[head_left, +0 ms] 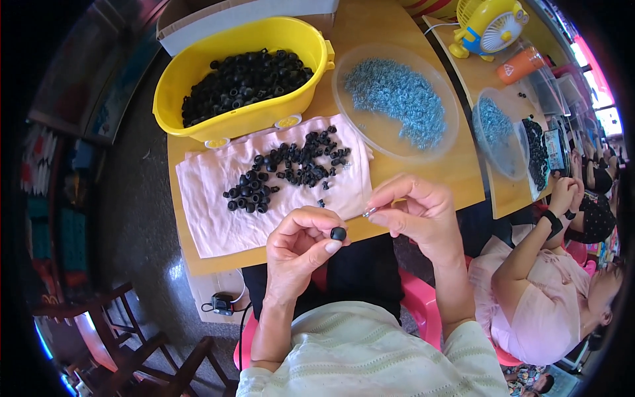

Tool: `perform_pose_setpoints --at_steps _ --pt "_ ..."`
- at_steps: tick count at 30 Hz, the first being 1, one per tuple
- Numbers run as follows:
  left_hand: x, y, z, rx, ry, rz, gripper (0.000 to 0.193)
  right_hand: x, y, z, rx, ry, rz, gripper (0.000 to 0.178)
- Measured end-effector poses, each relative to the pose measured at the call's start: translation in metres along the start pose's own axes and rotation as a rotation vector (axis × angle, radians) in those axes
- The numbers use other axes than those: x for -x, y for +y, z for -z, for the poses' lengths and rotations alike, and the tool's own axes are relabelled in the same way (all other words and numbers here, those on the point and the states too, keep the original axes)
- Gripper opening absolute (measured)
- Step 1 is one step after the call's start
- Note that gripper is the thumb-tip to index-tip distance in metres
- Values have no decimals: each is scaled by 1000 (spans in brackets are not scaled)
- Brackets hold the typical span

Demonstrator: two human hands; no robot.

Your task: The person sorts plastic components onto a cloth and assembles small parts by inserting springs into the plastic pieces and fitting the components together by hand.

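Between the thumb and fingers of my left hand [296, 248] is a small round black cap [338, 233]. My right hand [423, 215] pinches a tiny shiny piece [368, 213], a little apart from the cap; its exact kind is too small to make out. Both hands are above the table's front edge. Just beyond them, a pink cloth [211, 228] carries loose black caps [248, 192] and smaller black parts [307, 165]. A clear round tray [344, 96] with many tiny pale-blue pieces [397, 92] lies at the right.
A yellow tub [241, 114] full of black parts stands at the back left, before a cardboard box [258, 16]. On the adjoining table are a yellow fan [493, 30], an orange cup [520, 66] and another tray [506, 159]. A person in pink [529, 304] sits at the right.
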State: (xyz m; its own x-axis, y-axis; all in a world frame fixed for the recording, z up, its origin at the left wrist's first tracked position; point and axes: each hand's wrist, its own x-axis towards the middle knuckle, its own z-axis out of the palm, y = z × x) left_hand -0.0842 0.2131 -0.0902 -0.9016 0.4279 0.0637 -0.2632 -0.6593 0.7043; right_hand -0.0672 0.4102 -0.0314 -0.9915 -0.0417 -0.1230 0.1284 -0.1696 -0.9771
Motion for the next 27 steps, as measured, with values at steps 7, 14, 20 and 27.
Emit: perform_pose_setpoints --at_steps 7,14,20,27 --pt "4 2 -6 -84 48 25 24 -1 -5 -17 434 -103 337 16" --pt "4 4 4 -268 -14 -31 27 4 -7 -19 516 -58 363 17" --pt "8 5 9 -181 -22 27 24 5 -6 -23 609 -101 357 19" --pt "13 6 19 -72 -19 159 23 14 13 -34 774 -56 544 27"
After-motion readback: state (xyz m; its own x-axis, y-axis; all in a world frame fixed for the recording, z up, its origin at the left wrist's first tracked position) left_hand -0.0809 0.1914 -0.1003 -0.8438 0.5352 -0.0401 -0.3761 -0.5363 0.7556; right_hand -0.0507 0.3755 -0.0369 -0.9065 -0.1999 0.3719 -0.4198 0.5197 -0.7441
